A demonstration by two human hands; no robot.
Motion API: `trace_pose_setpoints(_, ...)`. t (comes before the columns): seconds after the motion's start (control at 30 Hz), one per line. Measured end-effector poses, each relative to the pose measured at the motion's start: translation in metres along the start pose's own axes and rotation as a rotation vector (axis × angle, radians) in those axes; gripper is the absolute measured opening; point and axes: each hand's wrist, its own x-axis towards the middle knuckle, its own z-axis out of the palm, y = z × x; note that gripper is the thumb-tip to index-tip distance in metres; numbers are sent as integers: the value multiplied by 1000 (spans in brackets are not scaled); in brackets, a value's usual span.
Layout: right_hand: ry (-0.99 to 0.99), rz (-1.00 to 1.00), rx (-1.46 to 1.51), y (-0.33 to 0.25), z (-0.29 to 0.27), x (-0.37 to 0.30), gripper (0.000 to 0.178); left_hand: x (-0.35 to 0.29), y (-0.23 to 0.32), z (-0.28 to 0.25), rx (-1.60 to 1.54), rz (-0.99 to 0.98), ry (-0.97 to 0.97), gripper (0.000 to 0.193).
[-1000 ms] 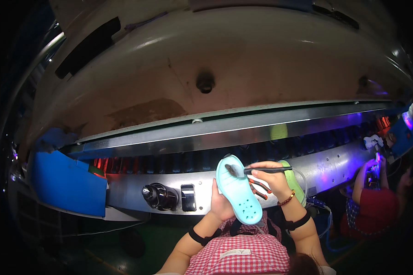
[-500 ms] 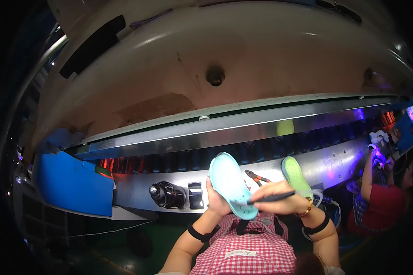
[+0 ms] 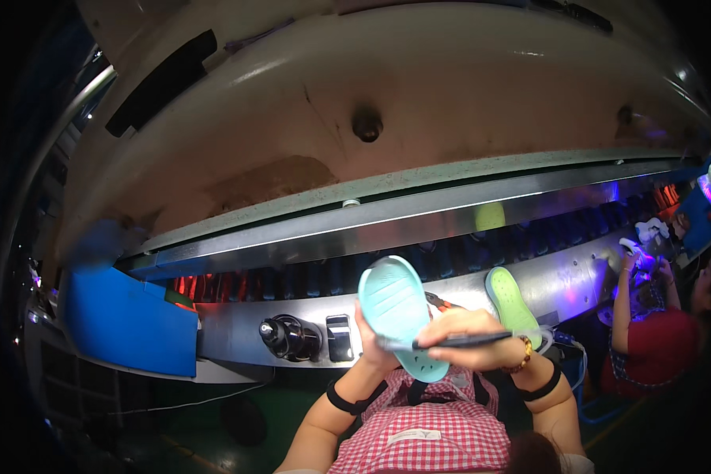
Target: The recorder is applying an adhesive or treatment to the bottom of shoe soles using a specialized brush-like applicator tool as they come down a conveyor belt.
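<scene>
A pale-blue shoe sole piece (image 3: pixel 393 299) with grooves across its front and small holes at the near end is in my left hand (image 3: pixel 374 351). That hand grips it along its left side. My right hand (image 3: pixel 475 332), with a beaded bracelet at the wrist, is closed round a slim black pen-like tool (image 3: pixel 468 341). The tool's blurred left end lies over the lower middle of the blue piece; whether it touches cannot be told. Orange-handled pliers (image 3: pixel 437 301) show partly behind my right hand.
A green sole piece (image 3: pixel 513 299) rests on the metal ledge to the right. Left stand a dark bottle-like container (image 3: pixel 291 337) and a phone (image 3: pixel 339 338). Beyond run dark conveyor rollers (image 3: pixel 316 278). A blue box-shaped cover (image 3: pixel 130 320) is at far left; a co-worker in red (image 3: pixel 660 347) sits right.
The blue piece has tilted, so its grooves now show. My right hand has shifted slightly left with the black tool, covering more of the pliers.
</scene>
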Motion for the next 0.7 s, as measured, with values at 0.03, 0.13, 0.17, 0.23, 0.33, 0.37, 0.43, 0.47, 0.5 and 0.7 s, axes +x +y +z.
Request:
trace_pose_setpoints(0.03,-73,-86,-2,-7,1,2,17,2,5,1,33,28,27,90)
trace_pose_setpoints(0.13,62,-43,-25,-3,-8,-1,18,2,10,10,118,212,31,92)
trace_pose_setpoints(0.17,146,-48,-194,5,-11,0,18,8,12,14,159,293,56,92)
trace_pose_setpoints(0.23,39,-94,-46,2,-1,-1,19,8,15,26,146,303,156,92)
trace_pose_setpoints(0.33,-123,-83,52,-8,-3,-6,20,7,29,19,198,403,44,92)
trace_pose_setpoints(0.37,-124,-81,54,-5,-6,-9,20,6,29,21,197,403,47,92)
trace_pose_setpoints(0.43,157,-43,-146,6,-11,-11,21,6,30,28,118,423,19,92)
trace_pose_setpoints(0.47,128,-29,-85,6,-11,-7,22,9,31,33,176,465,95,92)
trace_pose_setpoints(0.5,52,-29,20,9,-6,-9,22,10,33,31,176,465,93,92)
trace_pose_setpoints(0.7,119,147,423,18,-12,-16,20,7,39,35,171,359,-160,93)
